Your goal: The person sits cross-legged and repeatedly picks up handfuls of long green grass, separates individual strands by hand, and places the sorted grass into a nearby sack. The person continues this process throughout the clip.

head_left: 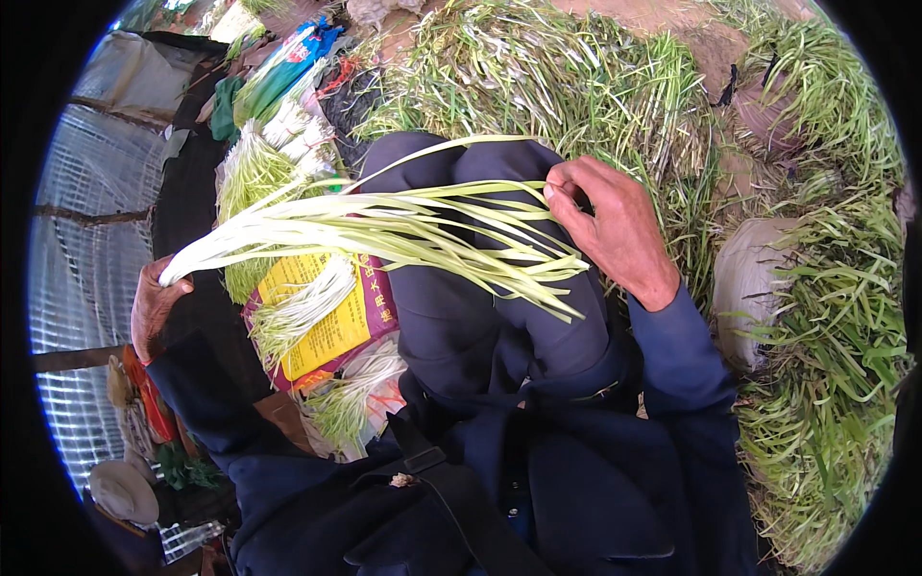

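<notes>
- The pale-green bunch (336, 223) stretched over the lap (461, 322).
- Left of the lap, the left hand (154, 305) clamped the bunch's white ends (188, 261).
- At the lap's right, the right hand (615, 230) pinched a leaf (519, 185).

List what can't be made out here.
Head view: base ends of the leafy stalks, hidden inside the left hand.
Head view: some fingers of the right hand, hidden behind its thumb and knuckles.
Head view: part of the purple sack, under a white-stemmed bundle.
Head view: right leaf heap, cut off by the fisheye rim.
</notes>
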A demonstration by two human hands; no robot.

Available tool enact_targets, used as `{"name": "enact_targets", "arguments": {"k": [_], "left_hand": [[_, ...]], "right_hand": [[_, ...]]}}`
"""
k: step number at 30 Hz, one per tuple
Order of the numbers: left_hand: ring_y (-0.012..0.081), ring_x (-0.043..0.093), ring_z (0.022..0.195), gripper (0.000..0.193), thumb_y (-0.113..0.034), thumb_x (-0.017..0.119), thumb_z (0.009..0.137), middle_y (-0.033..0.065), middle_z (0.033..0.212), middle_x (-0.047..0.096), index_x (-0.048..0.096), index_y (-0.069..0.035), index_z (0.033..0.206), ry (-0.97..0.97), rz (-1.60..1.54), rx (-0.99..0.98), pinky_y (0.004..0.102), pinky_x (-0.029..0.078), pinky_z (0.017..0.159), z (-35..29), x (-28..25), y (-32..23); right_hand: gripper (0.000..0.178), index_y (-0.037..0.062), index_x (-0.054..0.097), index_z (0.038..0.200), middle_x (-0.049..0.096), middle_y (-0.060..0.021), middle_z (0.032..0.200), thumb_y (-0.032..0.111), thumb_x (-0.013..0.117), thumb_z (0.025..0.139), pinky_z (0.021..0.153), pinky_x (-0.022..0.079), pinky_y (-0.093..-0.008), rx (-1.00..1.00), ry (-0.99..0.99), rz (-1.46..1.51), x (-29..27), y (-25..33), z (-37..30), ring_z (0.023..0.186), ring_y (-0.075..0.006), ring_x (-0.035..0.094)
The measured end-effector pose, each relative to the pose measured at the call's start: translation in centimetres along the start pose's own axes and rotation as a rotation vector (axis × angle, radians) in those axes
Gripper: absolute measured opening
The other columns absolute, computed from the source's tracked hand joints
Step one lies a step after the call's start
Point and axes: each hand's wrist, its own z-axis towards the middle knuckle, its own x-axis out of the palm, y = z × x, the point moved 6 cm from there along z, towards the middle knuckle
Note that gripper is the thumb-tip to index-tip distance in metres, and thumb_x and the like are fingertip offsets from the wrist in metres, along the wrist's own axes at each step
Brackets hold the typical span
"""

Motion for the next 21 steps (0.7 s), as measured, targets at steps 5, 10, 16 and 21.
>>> {"name": "enact_targets", "arguments": {"k": [5,10,16,21], "left_hand": [[0.0026,0.04,0.067,0.051,-0.05,0.081,0.075,-0.008,0.069,0.048,0.065,-0.003,0.085,0.058,0.029,-0.023,0.0233,0.032,0.061,-0.4,-0.1,0.1],[0.0026,0.042,0.064,0.055,-0.055,0.079,0.074,-0.0073,0.068,0.05,0.065,-0.005,0.089,-0.041,0.092,0.027,0.0236,0.033,0.056,-0.2,0.0,1.1],[0.0013,0.038,0.056,0.044,-0.047,0.074,0.085,-0.0084,0.063,0.045,0.062,-0.005,0.087,0.203,-0.059,0.016,0.022,0.027,0.048,-0.2,0.2,1.3],[0.0004,0.035,0.043,0.035,-0.036,0.067,0.094,-0.006,0.059,0.044,0.059,-0.002,0.084,0.28,-0.299,0.08,0.0201,0.024,0.037,0.9,1.5,1.9]], "right_hand": [[0.014,-0.0015,0.066,0.093,0.06,0.0033,0.076,0.012,0.065,0.089,0.062,0.041,-0.0209,0.407,-0.074,0.507,1.3,-4.4,-0.8,0.068,-0.0031,0.05],[0.015,0.0031,0.067,0.099,0.061,0.0012,0.081,0.016,0.063,0.092,0.066,0.045,-0.0206,0.587,-0.224,0.653,1.3,-9.2,-2.5,0.072,-0.0059,0.055],[0.029,0.0016,0.068,0.089,0.058,0.0006,0.074,0.029,0.062,0.097,0.066,0.04,-0.0239,0.655,-0.2,0.536,-0.6,-14.3,-5.2,0.069,-0.0091,0.051],[0.027,-0.0011,0.067,0.087,0.061,0.0003,0.077,0.024,0.063,0.096,0.071,0.042,-0.0254,0.569,-0.09,0.103,-0.8,-15.2,-7.3,0.076,-0.0077,0.052]]}}
